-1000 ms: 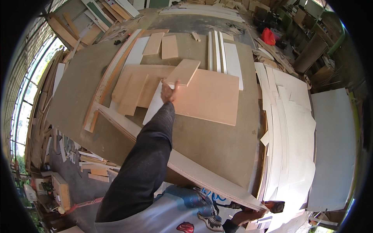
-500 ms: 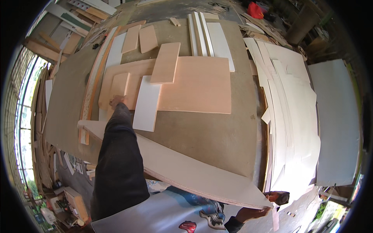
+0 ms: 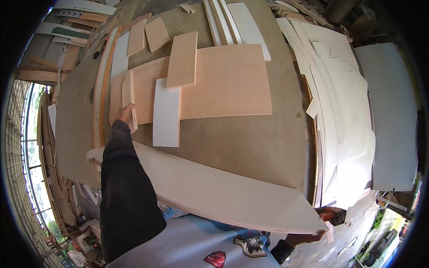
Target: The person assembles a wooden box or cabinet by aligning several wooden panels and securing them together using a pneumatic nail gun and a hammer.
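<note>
My left hand [image 3: 125, 113] is closed round the near end of a small wooden board [image 3: 128, 89], which tilts up on its edge above a large pinkish plywood panel [image 3: 228, 85]. Across my front lies a long white-faced board [image 3: 219, 183] with a rough, pale edge. The fingers of my right hand [image 3: 307, 238] grip its right end from below. Just beyond that end is an orange and black power tool [image 3: 333, 215]; whether my hand touches it I cannot tell. A white board [image 3: 166, 114] and another wooden board [image 3: 183, 60] overlap the panel's middle.
Two small wooden pieces [image 3: 156, 34] and several long white strips [image 3: 220, 22] lie toward the far side of the brown worktop [image 3: 237, 147]. On the right is a stack of thin white sheets [image 3: 335, 102]. A long orange-edged strip [image 3: 105, 85] runs along the left.
My left hand has tipped the small wooden board up on its edge and drawn it slightly nearer. The right hand stays at the long board's end. The whole view has shifted.
</note>
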`<control>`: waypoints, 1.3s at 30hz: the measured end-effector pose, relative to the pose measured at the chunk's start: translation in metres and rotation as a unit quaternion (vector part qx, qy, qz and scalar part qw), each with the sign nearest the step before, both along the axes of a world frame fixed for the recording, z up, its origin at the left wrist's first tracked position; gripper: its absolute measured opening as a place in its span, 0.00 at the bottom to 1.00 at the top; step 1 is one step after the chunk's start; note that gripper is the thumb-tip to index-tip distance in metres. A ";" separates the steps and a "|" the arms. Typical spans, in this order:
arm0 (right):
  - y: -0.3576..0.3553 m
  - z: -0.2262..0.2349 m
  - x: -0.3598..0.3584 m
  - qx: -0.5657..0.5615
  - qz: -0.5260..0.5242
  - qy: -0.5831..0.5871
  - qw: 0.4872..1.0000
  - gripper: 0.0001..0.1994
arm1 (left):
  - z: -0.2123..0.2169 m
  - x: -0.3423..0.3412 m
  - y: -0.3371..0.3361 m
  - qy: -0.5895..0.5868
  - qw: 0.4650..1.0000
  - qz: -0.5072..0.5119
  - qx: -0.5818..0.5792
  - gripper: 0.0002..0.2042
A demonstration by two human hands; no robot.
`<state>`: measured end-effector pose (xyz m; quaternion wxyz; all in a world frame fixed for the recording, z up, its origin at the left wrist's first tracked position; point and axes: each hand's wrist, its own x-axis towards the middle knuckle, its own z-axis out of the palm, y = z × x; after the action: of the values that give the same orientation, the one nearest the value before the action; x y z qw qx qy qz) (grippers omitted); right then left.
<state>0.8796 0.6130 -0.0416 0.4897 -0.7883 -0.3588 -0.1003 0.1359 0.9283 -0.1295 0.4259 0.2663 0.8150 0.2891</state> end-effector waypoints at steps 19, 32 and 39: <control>0.005 -0.019 -0.006 0.198 0.046 0.466 0.861 0.33 | 0.167 0.237 0.140 -0.410 0.816 -0.159 0.375 0.33; 0.024 0.007 -0.026 0.198 0.049 0.463 0.863 0.29 | 0.088 0.556 0.072 -0.469 0.730 -0.461 0.185 0.19; 0.024 0.009 -0.027 0.208 0.045 0.478 0.852 0.25 | 0.016 0.657 0.008 -0.409 0.695 -0.589 0.052 0.14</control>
<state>0.8529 0.6365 -0.0326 0.7570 -0.6018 -0.0868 0.2390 0.7926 0.9359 -0.1131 0.7860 0.5689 0.2198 0.1010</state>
